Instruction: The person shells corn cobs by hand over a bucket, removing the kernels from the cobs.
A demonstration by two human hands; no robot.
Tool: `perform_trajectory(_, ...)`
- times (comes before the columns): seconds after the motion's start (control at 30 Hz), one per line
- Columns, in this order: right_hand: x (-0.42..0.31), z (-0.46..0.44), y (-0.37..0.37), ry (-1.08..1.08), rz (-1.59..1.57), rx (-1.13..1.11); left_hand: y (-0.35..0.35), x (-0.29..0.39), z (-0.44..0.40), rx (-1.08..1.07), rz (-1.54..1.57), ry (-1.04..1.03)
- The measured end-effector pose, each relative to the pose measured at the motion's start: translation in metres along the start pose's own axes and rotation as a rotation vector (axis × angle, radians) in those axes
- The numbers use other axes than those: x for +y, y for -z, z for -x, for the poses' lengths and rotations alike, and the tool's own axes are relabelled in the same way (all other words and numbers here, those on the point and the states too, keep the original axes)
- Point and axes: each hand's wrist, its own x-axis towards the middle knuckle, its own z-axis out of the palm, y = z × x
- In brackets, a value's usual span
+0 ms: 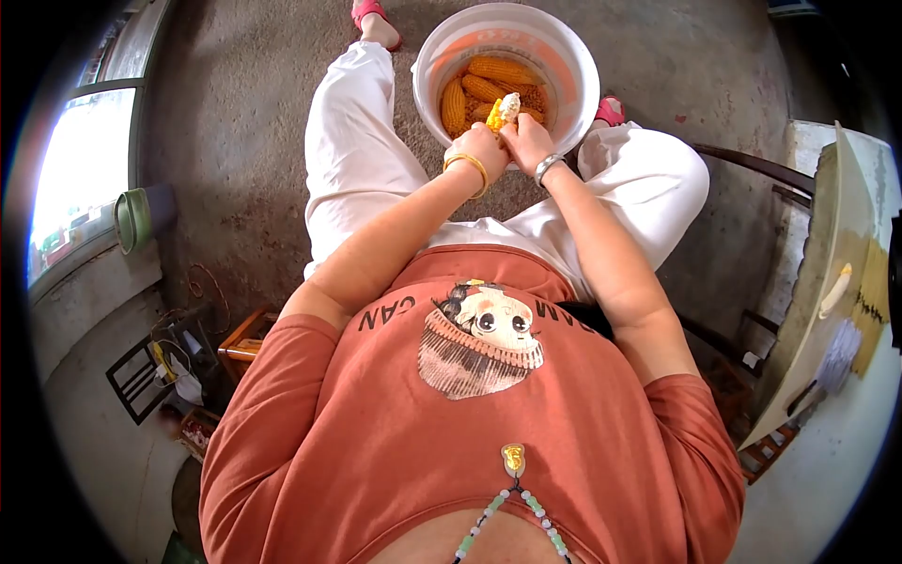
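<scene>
Bucket point(428, 94), white: set on the floor point(235, 122), with yellow ears point(454, 105) and loose kernels held inside. Left hand point(478, 146), gold bangle point(486, 176) worn: closed around the cob. Cob point(503, 113), part yellow, part pale: held over the bucket's near side. Right hand point(529, 143), silver bangle point(548, 167) worn: fingers closed against the same cob.

"CAN" on rust-red shirt point(376, 451); other shirt letters unclear.

Window glare at left, dim corners, strong fisheye bending throughout
</scene>
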Motion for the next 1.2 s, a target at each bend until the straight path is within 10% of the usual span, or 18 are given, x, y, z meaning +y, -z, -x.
perform_trajectory(0.37, 0.035, -0.027, -0.009, -0.059, -0.472, -0.063, 0.006, -0.013, -0.01, -0.092, 0.113, -0.087)
perform_trajectory(0.53, 0.008, -0.012, 0.017, -0.343, -1.033, -0.373, 0.005, -0.033, -0.014, -0.214, 0.674, 0.001)
perform_trajectory(1.2, 0.015, -0.017, -0.003, -0.157, -0.983, -0.394, 0.009, -0.031, -0.01, -0.238, 0.683, -0.027)
